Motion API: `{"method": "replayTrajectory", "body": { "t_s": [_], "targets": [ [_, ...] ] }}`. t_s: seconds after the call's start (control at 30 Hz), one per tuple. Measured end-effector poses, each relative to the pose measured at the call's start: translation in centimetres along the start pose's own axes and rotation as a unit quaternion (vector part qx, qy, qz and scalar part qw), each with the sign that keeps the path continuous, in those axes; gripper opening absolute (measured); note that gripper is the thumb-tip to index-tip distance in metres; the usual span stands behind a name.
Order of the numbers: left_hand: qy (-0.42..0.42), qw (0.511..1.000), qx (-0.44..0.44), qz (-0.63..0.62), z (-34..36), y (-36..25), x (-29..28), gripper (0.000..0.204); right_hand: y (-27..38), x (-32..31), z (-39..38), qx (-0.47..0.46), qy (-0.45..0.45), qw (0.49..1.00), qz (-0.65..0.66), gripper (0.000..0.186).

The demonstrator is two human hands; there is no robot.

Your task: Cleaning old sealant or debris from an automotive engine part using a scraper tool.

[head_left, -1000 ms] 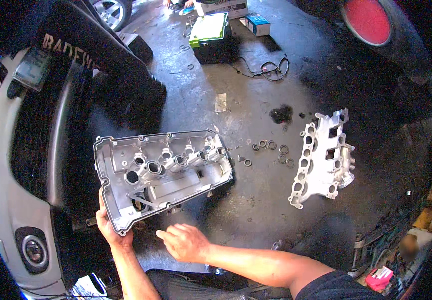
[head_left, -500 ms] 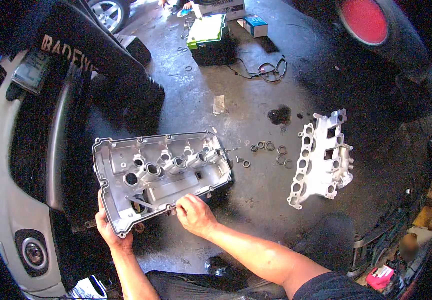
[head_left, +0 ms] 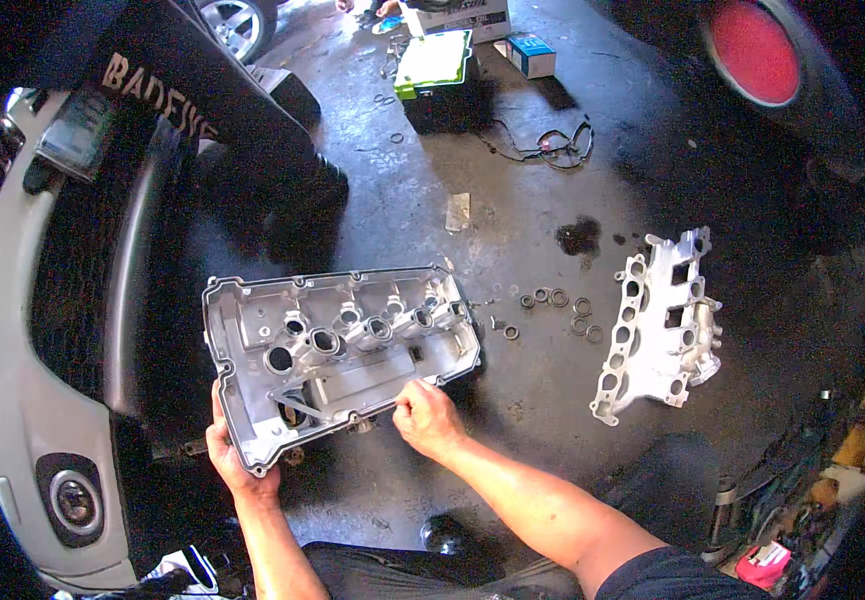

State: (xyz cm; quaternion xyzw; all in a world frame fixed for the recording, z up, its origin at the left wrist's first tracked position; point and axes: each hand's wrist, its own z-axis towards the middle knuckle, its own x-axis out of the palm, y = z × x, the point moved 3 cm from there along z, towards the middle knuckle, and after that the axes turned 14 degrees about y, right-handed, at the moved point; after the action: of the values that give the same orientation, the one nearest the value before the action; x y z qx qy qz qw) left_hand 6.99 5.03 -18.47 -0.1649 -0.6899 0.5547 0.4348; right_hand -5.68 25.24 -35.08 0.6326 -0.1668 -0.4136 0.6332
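Observation:
A silver metal valve cover (head_left: 363,365) is tilted up in front of me, its hollow underside with several round ports facing me. A thin dark gasket (head_left: 215,345) runs along its rim. My left hand (head_left: 241,465) grips the cover by its near left corner, thumb up along the side and the other fingers hidden beneath. At the near long edge, right of its middle, my right hand (head_left: 428,420) is closed with its fingertips on the rim. What lies under those fingertips is hidden.
On the floor to the right lies a silver intake manifold (head_left: 653,325). Several ring seals (head_left: 558,298) lie between it and the cover. Farther off are a black-and-green box (head_left: 435,85), a blue box (head_left: 531,56) and a dark cord-like loop (head_left: 563,148). A car bumper (head_left: 63,370) borders the left.
My right hand has slid to the right along the near rim of the cover. My left hand keeps its hold on the corner. The whole view has shifted slightly.

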Motion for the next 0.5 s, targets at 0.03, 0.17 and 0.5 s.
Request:
{"method": "replayTrajectory", "body": {
  "t_s": [0.03, 0.17, 0.5],
  "targets": [
    [0.007, 1.0, -0.002, -0.001, -0.1, 0.0, 0.0, 0.06, -0.6, -0.1, 0.0, 0.018, 0.01, 1.0, 0.003, 0.006],
    [0.035, 0.999, -0.016, 0.011, -0.1, -0.1, -1.6, 0.065, -1.9, -0.6, 0.0, 0.026, 0.039, 0.999, 0.025, 0.006],
    [0.021, 1.0, -0.003, -0.011, -0.1, -0.5, 0.1, 0.062, -5.1, -3.1, 3.0, 0.157, 0.008, 0.988, -0.008, 0.011]
  ]
}}
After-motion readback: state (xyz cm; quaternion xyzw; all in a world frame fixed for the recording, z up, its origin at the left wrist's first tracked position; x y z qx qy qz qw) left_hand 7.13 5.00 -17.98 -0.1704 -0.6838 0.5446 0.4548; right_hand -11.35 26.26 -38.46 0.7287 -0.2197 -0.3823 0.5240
